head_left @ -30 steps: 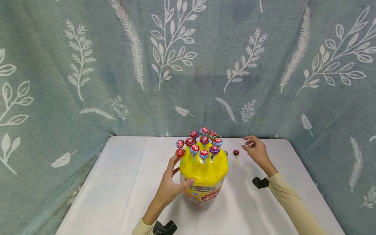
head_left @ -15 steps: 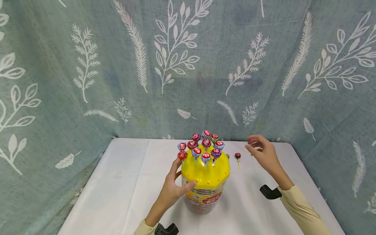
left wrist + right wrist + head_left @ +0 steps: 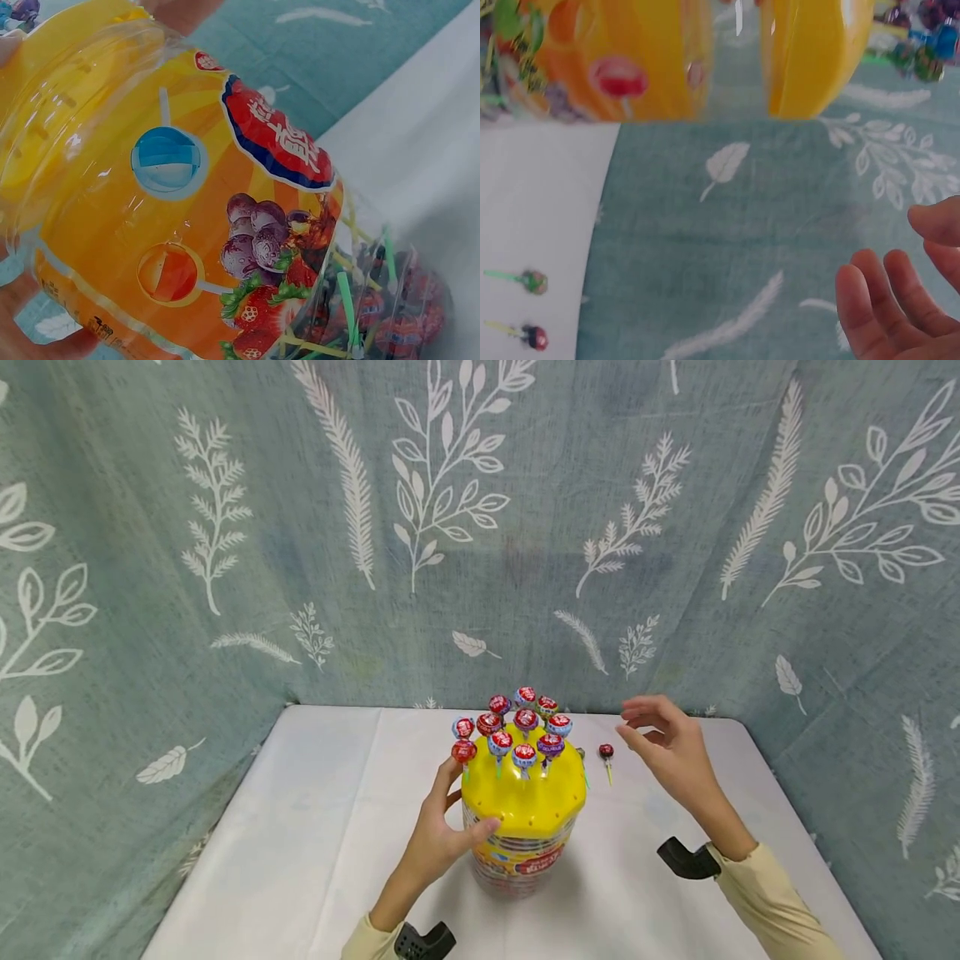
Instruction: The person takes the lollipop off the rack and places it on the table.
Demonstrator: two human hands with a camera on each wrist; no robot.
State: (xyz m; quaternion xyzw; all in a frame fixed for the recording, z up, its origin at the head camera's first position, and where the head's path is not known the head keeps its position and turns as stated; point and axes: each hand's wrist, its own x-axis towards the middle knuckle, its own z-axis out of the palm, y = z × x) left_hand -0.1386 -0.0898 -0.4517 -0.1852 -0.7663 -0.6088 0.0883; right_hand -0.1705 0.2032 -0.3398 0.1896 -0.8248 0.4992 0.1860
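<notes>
Head view showed, nearest, the left hand [image 3: 437, 839] with its grip curved around a glossy yellow plastic lid [image 3: 521, 797], thumb on the front edge and fingers along the left side. Below it a clear round plastic jar with a colourful fruit label [image 3: 517, 883] stood upright on the white-covered counter [image 3: 315, 827]; the left wrist view showed more wrapped lollipops [image 3: 397, 315] inside. Small holes [image 3: 531, 822] along the lid's near edge were bare.

Farther back on the lid, eleven red, blue and purple wrapped lollipops [image 3: 499, 743] stood heads-up on their sticks. Right of the jar lay a dark-red lollipop on a yellow stick [image 3: 606, 750]; the right wrist view also showed a green-wrapped lollipop on a green stick [image 3: 534, 282] near it. Beyond, the right hand [image 3: 670, 752] hovered with fingers loosely bent, thumb apart, its grip holding nothing.

Filling the lid seemed well advanced at the back, with the front holes and both loose lollipops left. A grey-green leaf-print cloth [image 3: 525, 527] hung behind.
</notes>
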